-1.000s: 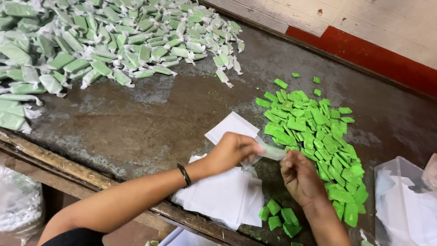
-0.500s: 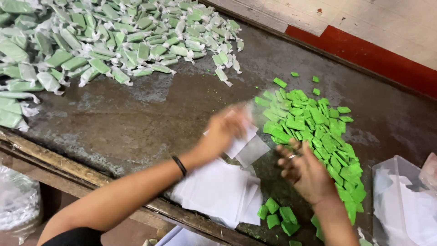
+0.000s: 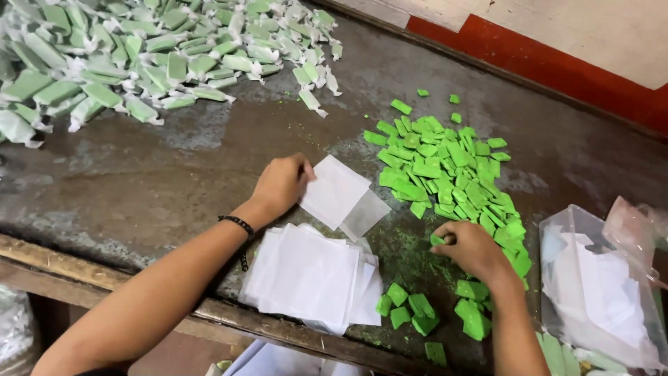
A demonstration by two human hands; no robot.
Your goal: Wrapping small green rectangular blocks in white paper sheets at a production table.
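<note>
Head view: nearest the edge of the tabletop (image 3: 174, 195) lies a stack of white wrappers (image 3: 306, 275). Just beyond, the left hand (image 3: 282, 184) pinches a single wrapper sheet (image 3: 337, 191) flat by its corner, while the right hand (image 3: 470, 247) appears to close its fingers on one green piece (image 3: 437, 240) from the loose green pile (image 3: 452, 174). Centring the piece on the sheet would serve best. Wrapped sweets (image 3: 139, 56) lie farthest.

Thin matt paper sheets (image 3: 306, 275) are seen on a worn, dull, stained tabletop (image 3: 174, 181); glossy plastic bag (image 3: 598, 292) alongside.
</note>
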